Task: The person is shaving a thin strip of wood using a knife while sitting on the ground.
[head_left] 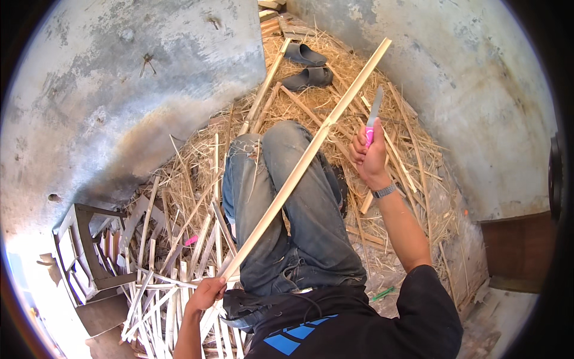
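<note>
A long split bamboo strip [297, 171] slants across my thighs, its pale hollow inner side up and a node showing past the middle. My left hand [209, 292] is closed round it near its lower end, beside my hip. In my right hand [372, 153] is a knife [375, 107] with a pink handle, its blade pointing up and away. The blade is apart from the bamboo, a little to its right. My fingers wrap the handle on that side.
Bamboo strips [173, 311] lie piled at the lower left, by a dark metal frame [89, 251]. Straw and shavings [347, 66] cover the floor ahead, with two dark slippers [306, 78] on them. Weathered walls [179, 60] close in both sides. A green object [383, 294] lies by my right hip.
</note>
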The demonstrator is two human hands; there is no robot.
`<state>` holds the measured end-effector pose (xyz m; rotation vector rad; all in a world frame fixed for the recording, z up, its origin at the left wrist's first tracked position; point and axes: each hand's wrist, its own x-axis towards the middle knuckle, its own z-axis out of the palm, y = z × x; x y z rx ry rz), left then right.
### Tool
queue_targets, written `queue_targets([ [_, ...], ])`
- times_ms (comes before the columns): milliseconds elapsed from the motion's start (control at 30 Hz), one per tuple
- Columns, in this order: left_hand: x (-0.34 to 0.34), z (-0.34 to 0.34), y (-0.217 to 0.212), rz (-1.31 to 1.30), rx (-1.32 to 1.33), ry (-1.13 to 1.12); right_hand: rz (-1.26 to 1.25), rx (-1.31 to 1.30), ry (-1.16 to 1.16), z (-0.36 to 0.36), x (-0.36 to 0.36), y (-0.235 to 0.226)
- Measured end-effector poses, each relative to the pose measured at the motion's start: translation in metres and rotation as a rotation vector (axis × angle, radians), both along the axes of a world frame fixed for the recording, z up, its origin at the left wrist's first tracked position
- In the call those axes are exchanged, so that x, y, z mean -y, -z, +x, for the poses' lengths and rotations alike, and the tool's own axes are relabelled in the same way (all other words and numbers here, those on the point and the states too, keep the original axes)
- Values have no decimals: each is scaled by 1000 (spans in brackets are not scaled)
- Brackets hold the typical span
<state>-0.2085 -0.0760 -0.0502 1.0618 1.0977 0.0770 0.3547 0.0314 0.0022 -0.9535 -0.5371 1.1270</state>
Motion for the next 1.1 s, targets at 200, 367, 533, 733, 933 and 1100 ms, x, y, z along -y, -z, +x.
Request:
queue_targets([
  [200,-1,1,2,18,-1,12,28,1155,5,1,-2,-23],
  [367,0,3,4,19,-11,13,119,1271,41,3,-18,-7],
  [533,2,-3,16,3,14,-9,-7,886,215,25,-33,-1],
  [733,4,3,14,-17,22,-17,25,1116,-29,15,-12,-3],
  [933,3,1,18,-32,29,-2,410,1459,74,-6,-27,10],
  [1100,5,-1,22,-64,43,-31,273,1099,222,-12,-40,35],
])
